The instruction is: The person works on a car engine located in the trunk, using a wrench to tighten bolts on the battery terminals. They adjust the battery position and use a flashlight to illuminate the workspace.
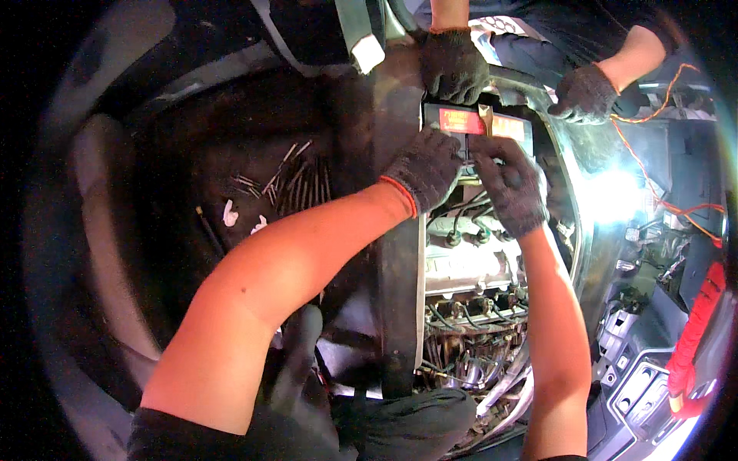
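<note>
Both my hands wear dark grey knit gloves and meet at the near side of a dark box [525,132] with a red label. My left hand [427,167] has its fingers bent inward against the box's near edge. Beside it, my right hand [511,183] is closed with thumb and fingers together. What the fingertips pinch is too small and covered to make out. A tan strip [485,117] stands up across the label, just beyond my right fingers. Another person's gloved hand [455,67] rests at the box's far edge, and their other gloved hand [586,94] is farther right.
Below my hands lies an open engine bay with an engine [473,265], cables and hoses. Several metal rods [304,184] and a white scrap [230,213] lie on the dark floor at left. At right are a bright lamp [615,196], an orange wire [636,157] and a red-wrapped bar [696,330].
</note>
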### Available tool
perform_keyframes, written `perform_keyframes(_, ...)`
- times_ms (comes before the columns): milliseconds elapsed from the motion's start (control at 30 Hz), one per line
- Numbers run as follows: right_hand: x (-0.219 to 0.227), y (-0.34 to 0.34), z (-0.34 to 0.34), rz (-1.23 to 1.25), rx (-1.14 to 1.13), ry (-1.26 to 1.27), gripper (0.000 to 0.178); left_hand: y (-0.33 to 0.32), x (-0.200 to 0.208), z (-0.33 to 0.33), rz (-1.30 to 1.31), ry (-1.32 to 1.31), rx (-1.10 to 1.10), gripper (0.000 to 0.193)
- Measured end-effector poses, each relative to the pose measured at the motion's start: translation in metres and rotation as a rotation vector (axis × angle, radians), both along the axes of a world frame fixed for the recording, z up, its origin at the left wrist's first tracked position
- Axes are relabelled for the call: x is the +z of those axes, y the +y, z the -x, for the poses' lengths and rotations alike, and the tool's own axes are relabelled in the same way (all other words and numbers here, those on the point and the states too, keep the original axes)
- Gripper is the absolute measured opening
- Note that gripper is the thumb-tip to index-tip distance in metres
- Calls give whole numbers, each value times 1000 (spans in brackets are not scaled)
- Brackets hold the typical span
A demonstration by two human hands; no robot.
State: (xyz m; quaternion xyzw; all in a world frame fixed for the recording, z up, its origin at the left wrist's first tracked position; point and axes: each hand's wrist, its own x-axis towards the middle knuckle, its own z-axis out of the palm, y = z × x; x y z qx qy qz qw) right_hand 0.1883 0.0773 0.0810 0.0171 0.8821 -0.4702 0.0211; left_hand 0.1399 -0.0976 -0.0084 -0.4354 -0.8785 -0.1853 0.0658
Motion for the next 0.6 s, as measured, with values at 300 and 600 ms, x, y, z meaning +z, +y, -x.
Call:
perform_keyframes(300, -13, -2, -36, 214, -259, -55, 17, 5, 27, 4, -256, -119, 9, 26)
perform_keyframes(600, -30, 21, 75, -641, 100, -65, 19, -27, 21, -26, -217, 52, -157, 26)
